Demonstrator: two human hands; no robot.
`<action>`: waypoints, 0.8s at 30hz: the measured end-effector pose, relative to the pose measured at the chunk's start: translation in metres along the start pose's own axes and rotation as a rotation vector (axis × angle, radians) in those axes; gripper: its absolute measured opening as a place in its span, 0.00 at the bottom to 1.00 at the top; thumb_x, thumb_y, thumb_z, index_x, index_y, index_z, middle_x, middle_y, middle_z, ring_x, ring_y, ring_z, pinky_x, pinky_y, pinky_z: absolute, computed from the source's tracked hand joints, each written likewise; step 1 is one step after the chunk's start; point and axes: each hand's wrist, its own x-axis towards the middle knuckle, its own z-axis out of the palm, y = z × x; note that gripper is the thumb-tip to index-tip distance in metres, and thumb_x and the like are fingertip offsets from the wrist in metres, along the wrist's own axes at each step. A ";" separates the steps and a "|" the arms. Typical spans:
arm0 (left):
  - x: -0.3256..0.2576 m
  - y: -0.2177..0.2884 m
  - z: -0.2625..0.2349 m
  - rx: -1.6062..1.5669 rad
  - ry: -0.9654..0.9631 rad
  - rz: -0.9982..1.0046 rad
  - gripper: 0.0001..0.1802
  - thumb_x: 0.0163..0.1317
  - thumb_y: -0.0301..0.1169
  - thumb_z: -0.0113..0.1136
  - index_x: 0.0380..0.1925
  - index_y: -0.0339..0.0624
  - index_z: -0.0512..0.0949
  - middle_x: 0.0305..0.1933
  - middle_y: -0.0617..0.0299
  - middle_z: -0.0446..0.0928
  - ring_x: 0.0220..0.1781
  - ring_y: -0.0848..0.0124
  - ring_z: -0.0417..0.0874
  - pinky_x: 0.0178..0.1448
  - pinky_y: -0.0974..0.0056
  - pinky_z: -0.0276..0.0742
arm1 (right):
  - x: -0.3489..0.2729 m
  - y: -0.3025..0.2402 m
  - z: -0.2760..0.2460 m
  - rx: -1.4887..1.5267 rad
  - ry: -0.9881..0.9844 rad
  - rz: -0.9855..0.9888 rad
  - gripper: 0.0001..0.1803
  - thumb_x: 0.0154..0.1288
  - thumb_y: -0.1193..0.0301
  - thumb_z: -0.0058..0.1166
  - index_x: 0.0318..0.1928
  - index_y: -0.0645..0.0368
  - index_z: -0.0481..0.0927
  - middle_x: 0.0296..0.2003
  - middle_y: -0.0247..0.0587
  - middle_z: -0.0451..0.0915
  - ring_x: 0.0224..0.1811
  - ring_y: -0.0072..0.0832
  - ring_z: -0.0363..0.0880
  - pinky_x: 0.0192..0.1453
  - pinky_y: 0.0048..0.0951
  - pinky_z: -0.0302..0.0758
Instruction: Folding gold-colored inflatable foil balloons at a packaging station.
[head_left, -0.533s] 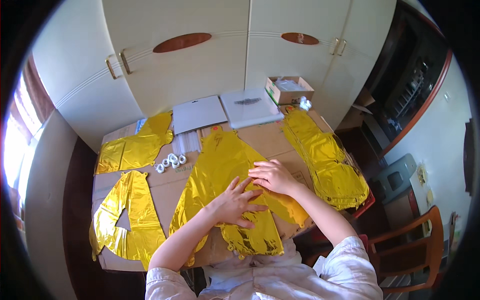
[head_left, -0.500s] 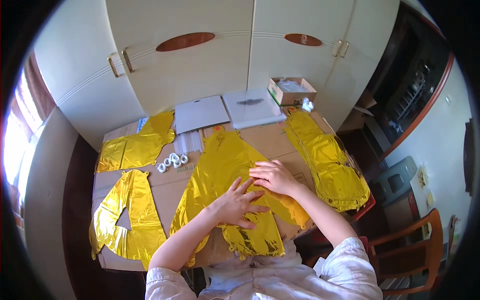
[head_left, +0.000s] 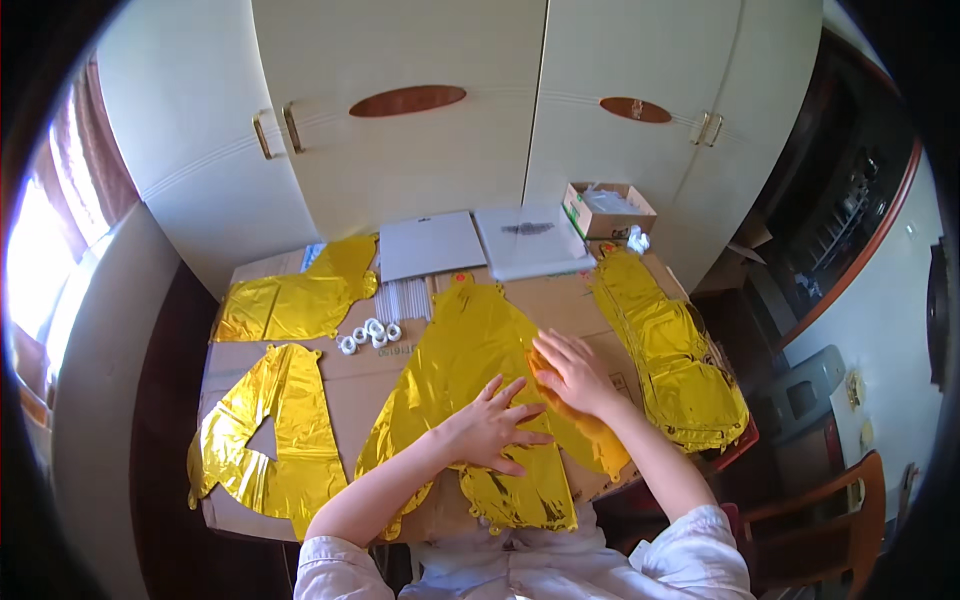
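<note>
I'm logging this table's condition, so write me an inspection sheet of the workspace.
Surface: cardboard, partly covered.
Job's things: middle gold foil piece, creased, lying beneath both hands.
Clutter: gold foil pieces at far left, near left and right; white rolls; grey panel; open box.
Hands: left hand fingers spread; right hand over the foil's right side, grip unclear.
Cables: nothing seen.
Surroundings: cream wardrobe beyond; wooden chair at right.

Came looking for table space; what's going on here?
Someone is handling a large gold foil piece in the middle of a cardboard-covered table. The left hand is spread over it; the right hand is at its right side. Other gold foil pieces lie to either side, and small white rolls sit to its left.
</note>
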 end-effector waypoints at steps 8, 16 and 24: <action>-0.001 0.015 -0.004 0.058 -0.038 -0.011 0.35 0.57 0.66 0.55 0.65 0.76 0.69 0.72 0.58 0.62 0.74 0.38 0.55 0.71 0.32 0.53 | -0.060 -0.019 -0.008 -0.093 -0.106 -0.066 0.26 0.74 0.58 0.44 0.67 0.56 0.68 0.70 0.43 0.65 0.74 0.39 0.59 0.76 0.48 0.53; 0.003 0.036 -0.008 0.060 -0.043 0.006 0.34 0.57 0.63 0.57 0.64 0.74 0.70 0.70 0.55 0.64 0.72 0.38 0.58 0.70 0.33 0.56 | -0.085 -0.024 -0.009 -0.081 -0.102 -0.091 0.27 0.73 0.59 0.45 0.68 0.56 0.67 0.70 0.42 0.65 0.74 0.38 0.58 0.76 0.50 0.52; 0.004 0.040 -0.007 0.040 -0.018 -0.022 0.34 0.54 0.61 0.61 0.63 0.73 0.72 0.70 0.55 0.64 0.72 0.37 0.57 0.72 0.34 0.53 | -0.103 -0.041 -0.050 -0.064 0.043 0.129 0.29 0.66 0.53 0.55 0.60 0.58 0.72 0.61 0.47 0.71 0.63 0.42 0.69 0.64 0.49 0.67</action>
